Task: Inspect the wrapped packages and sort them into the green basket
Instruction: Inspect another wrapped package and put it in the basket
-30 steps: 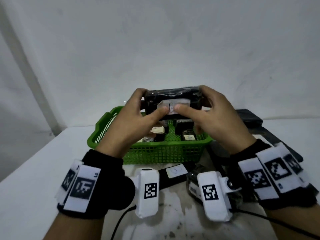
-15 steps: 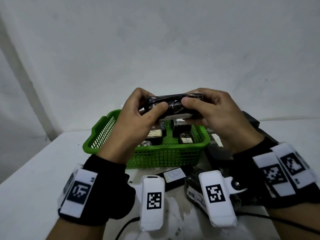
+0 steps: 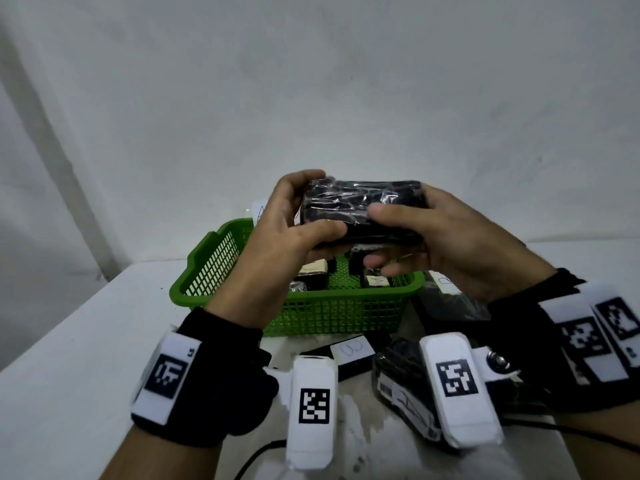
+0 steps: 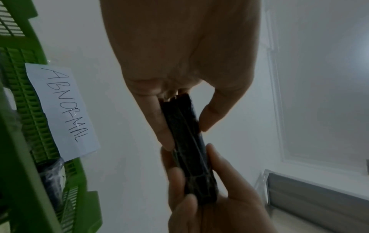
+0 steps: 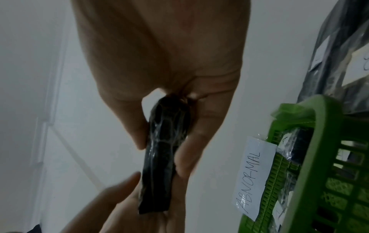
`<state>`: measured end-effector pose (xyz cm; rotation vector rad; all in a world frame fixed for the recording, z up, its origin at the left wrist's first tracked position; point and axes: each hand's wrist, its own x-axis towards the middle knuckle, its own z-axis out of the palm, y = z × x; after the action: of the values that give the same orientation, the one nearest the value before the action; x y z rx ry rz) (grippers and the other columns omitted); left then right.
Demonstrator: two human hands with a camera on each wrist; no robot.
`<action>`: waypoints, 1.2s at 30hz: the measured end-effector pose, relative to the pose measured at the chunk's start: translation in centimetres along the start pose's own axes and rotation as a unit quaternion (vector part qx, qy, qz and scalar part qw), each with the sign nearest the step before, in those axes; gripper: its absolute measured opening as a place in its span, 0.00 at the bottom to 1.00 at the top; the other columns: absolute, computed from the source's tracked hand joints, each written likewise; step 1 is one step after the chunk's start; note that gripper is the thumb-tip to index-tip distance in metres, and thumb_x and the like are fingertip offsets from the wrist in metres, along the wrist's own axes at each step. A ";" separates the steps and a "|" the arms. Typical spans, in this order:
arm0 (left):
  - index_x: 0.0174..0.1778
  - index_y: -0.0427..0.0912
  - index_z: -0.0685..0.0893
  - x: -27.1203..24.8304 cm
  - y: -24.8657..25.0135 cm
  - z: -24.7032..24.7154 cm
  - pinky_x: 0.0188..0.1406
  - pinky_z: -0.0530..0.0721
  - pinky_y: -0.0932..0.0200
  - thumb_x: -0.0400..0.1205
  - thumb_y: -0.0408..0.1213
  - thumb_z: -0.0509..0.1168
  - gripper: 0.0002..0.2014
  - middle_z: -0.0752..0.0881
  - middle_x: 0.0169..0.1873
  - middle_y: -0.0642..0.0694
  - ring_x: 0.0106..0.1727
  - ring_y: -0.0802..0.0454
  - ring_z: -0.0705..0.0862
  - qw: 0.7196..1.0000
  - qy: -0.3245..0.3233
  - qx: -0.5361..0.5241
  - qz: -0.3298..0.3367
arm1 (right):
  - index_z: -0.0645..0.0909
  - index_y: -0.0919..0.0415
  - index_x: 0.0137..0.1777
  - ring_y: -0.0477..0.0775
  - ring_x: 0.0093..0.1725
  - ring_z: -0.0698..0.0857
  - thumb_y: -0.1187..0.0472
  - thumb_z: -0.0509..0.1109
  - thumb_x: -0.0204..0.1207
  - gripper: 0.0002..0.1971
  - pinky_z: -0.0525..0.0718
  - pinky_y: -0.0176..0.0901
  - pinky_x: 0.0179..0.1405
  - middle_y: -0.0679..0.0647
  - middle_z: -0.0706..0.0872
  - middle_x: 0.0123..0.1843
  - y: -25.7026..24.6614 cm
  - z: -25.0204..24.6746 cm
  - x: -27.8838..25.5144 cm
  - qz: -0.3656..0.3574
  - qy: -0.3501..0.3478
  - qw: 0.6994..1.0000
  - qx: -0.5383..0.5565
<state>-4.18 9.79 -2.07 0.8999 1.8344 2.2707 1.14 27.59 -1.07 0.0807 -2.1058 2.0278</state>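
Both hands hold one black package wrapped in clear film [image 3: 353, 209] in the air above the green basket [image 3: 332, 317]. My left hand [image 3: 294, 216] grips its left end, thumb in front and fingers curled over the top. My right hand [image 3: 422, 233] grips the right end, thumb on the front face. The left wrist view shows the package [image 4: 191, 151] edge-on, pinched between fingers and thumb; in the right wrist view the package [image 5: 163, 157] looks the same. Several wrapped packages [image 3: 311, 275] lie inside the basket. A paper label reading ABNORMAL [image 4: 63, 108] hangs on its far wall.
More black wrapped packages with white labels lie on the white table: one in front of the basket [image 3: 349, 351], one near my right wrist [image 3: 401, 386], others to the basket's right [image 3: 446, 299]. A white wall stands close behind.
The package has been turned over in both hands: its white label faced me a second ago, and now a plain black face shows. The head view has come closer.
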 end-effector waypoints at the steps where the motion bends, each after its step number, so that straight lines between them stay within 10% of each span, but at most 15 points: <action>1: 0.68 0.45 0.75 0.0 0.0 0.1 0.49 0.91 0.51 0.82 0.24 0.66 0.21 0.84 0.64 0.45 0.56 0.49 0.90 1.000 -0.005 0.003 0.001 | 0.81 0.61 0.67 0.56 0.34 0.92 0.59 0.76 0.77 0.19 0.86 0.40 0.24 0.59 0.93 0.50 0.0 0.0 -0.1 -0.014 -0.003 1.000 -0.012; 9: 0.68 0.42 0.75 -0.3 -0.2 0.6 0.35 0.90 0.59 0.80 0.27 0.71 0.21 0.87 0.52 0.44 0.44 0.50 0.92 0.997 0.026 0.068 0.014 | 0.82 0.60 0.60 0.54 0.26 0.86 0.68 0.78 0.73 0.16 0.72 0.39 0.17 0.52 0.91 0.39 0.0 0.1 -0.1 -0.090 0.042 0.993 -0.071; 18: 0.61 0.47 0.81 -0.5 0.0 0.6 0.34 0.90 0.56 0.83 0.54 0.65 0.17 0.92 0.50 0.44 0.40 0.48 0.92 0.991 0.010 0.114 -0.067 | 0.80 0.53 0.66 0.52 0.49 0.93 0.58 0.81 0.71 0.24 0.91 0.43 0.39 0.51 0.89 0.58 0.5 0.0 -0.3 -0.114 0.020 0.987 -0.114; 21: 0.62 0.42 0.80 -0.2 -0.2 0.3 0.43 0.91 0.56 0.85 0.46 0.67 0.15 0.90 0.56 0.42 0.50 0.47 0.92 0.996 0.007 0.078 -0.052 | 0.84 0.57 0.60 0.49 0.52 0.92 0.45 0.74 0.72 0.20 0.93 0.49 0.48 0.50 0.90 0.53 0.2 0.3 -0.2 -0.065 0.004 0.998 -0.002; 25: 0.55 0.40 0.78 -0.2 -0.3 0.5 0.51 0.91 0.51 0.84 0.42 0.68 0.11 0.88 0.51 0.42 0.52 0.48 0.91 0.997 -0.002 0.071 -0.028 | 0.88 0.59 0.47 0.52 0.46 0.93 0.64 0.74 0.77 0.01 0.93 0.49 0.47 0.56 0.91 0.46 0.1 0.3 -0.1 -0.115 0.033 0.993 -0.006; 32: 0.54 0.45 0.81 0.0 0.1 -0.5 0.54 0.90 0.45 0.73 0.46 0.78 0.19 0.89 0.50 0.44 0.52 0.45 0.90 0.998 0.014 0.067 -0.008 | 0.88 0.57 0.46 0.53 0.45 0.93 0.68 0.78 0.75 0.06 0.92 0.48 0.48 0.55 0.91 0.45 0.9 0.9 0.2 -0.176 0.035 0.984 -0.013; 36: 0.67 0.42 0.82 -0.4 0.7 -0.7 0.58 0.89 0.45 0.79 0.57 0.65 0.27 0.90 0.60 0.39 0.57 0.38 0.91 0.992 -0.067 -0.009 -0.110 | 0.89 0.47 0.44 0.48 0.56 0.91 0.63 0.81 0.63 0.12 0.89 0.47 0.59 0.44 0.90 0.55 0.8 0.0 0.2 -0.211 0.008 0.977 -0.033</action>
<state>-3.93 8.82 -1.64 0.7832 1.7574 2.0423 0.79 27.62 -1.85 0.4579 -1.9411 1.7009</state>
